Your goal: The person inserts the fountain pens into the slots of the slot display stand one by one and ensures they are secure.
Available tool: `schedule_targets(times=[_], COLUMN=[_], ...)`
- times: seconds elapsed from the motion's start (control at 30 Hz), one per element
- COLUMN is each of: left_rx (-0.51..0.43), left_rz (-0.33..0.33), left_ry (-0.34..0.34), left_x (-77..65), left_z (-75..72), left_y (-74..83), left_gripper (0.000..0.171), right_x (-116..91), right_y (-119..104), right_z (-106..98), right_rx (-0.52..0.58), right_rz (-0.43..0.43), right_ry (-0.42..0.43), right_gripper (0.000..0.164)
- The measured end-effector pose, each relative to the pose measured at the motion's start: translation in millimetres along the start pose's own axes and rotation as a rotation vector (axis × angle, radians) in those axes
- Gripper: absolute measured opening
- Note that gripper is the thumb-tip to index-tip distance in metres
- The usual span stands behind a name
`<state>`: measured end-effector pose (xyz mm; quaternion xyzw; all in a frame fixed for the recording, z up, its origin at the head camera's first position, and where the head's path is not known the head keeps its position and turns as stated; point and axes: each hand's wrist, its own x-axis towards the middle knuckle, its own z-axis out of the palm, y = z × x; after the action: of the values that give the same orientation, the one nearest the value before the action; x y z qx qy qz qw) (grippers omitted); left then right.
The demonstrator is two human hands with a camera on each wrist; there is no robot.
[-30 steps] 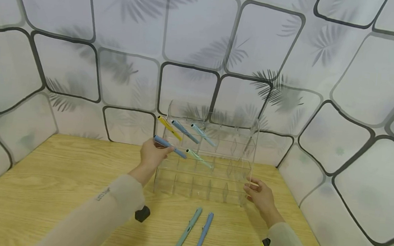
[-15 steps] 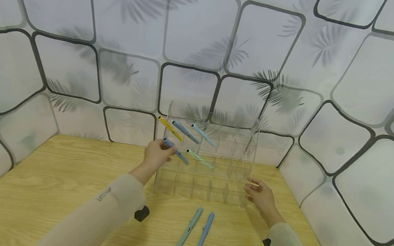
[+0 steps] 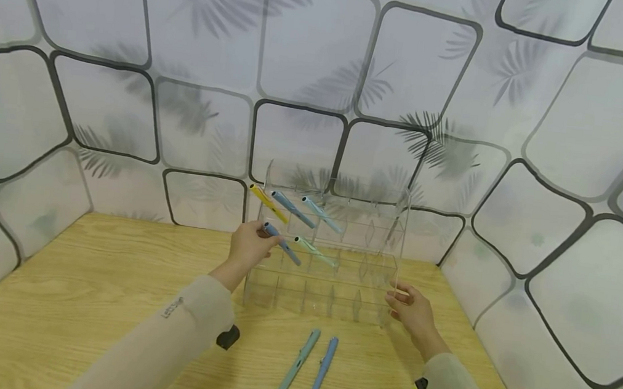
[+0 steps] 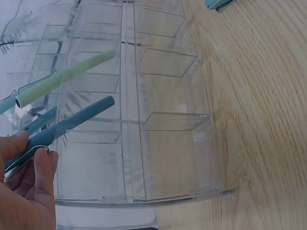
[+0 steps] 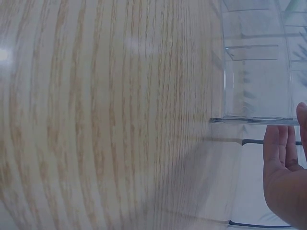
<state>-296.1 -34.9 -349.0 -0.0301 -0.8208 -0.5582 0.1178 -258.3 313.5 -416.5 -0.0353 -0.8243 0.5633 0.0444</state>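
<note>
My left hand (image 3: 248, 247) pinches a blue pen (image 3: 283, 244) between thumb and fingers, at the left of a clear acrylic pen rack (image 3: 317, 287). The pen slants with its lower end reaching over a middle tier; in the left wrist view, this blue pen (image 4: 81, 117) lies beside a pale green pen (image 4: 67, 79). My right hand (image 3: 412, 311) holds the rack's right side panel. In the right wrist view, its fingers (image 5: 276, 148) meet the panel's outer face and the thumb crosses the panel's edge. A yellow pen (image 3: 269, 203), a blue-grey pen (image 3: 293, 209) and a light blue pen (image 3: 322, 214) rest on an upper tier.
A green pen (image 3: 298, 364) and another blue pen (image 3: 321, 374) lie on the wooden table (image 3: 113, 301) before the rack. A patterned curtain (image 3: 201, 123) stands behind and along both sides. Thin clear dividers (image 4: 168, 62) split the tiers into compartments.
My left hand has moved right and slightly down, bringing the blue pen over the rack's middle tier at a steeper slant. The right hand stays at the side panel.
</note>
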Motion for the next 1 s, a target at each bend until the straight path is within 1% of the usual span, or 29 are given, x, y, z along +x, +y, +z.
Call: schedule_targets(times=[0.23, 0.47, 0.53, 0.67, 0.8, 0.93, 1.0], left_rx=[-0.014, -0.034, -0.046, -0.066, -0.092, -0.109, -0.099], left_rz=[-0.002, 0.015, 0.010, -0.025, -0.053, -0.042, -0.025], left_ry=[0.028, 0.042, 0.063, 0.109, 0.123, 0.129, 0.137], left_x=[0.3, 0.5, 0.2, -0.7, -1.7, -1.1, -0.8], left_z=[-1.7, -5.6, -6.8, -9.1, -10.4, -10.0, -9.6], left_y=[-1.2, -4.8, -5.3, -4.4, -2.2, -3.0, -3.7], left_gripper=[0.022, 0.027, 0.029, 0.034, 0.031, 0.025, 0.023], right_x=[-1, -1, -1, -1, -1, -2, -1], right_y=[-1, -1, 0, 0, -1, -2, -3], right_z=[0, 0, 1, 1, 1, 1, 0], right_rx=[-0.001, 0.000, -0.001, 0.004, 0.002, -0.006, -0.008], right_rz=[0.004, -0.008, -0.011, -0.011, -0.009, -0.005, -0.003], right_ry=[-0.005, -0.003, 0.000, 0.001, 0.002, 0.002, -0.001], right_gripper=[0.047, 0.045, 0.045, 0.044, 0.044, 0.044, 0.044])
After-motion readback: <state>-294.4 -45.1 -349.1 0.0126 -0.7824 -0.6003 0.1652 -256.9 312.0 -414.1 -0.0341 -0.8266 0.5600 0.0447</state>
